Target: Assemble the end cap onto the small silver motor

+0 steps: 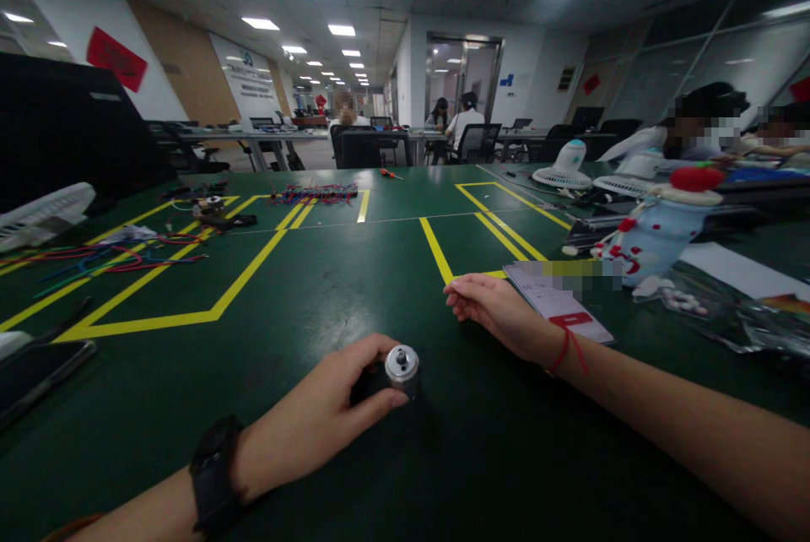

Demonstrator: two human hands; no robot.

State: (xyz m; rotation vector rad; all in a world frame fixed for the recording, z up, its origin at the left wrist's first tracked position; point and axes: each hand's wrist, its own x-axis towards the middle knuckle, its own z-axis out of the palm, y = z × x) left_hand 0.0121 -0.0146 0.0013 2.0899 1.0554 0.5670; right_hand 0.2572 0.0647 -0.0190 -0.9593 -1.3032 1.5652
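Observation:
My left hand [342,394] is wrapped round a small silver electric motor [402,366], with the thumb on the near side and fingers on the far side. The motor stands upright on the green table [316,474], its round top with a short central shaft facing up. Farther right, my right hand [484,306] rests with its fingers curled together, and nothing shows in them. Just beyond that wrist lies a phone [557,297] with a lit screen, partly behind the hand and forearm.
Yellow tape [246,272] marks outlines on the table. Coloured wires [152,259] and a wire bundle [316,193] lie left and far. A screwdriver [391,175] is at the far edge. At right stand a light-blue bottle [658,230] and white fans [566,166]. People sit beyond.

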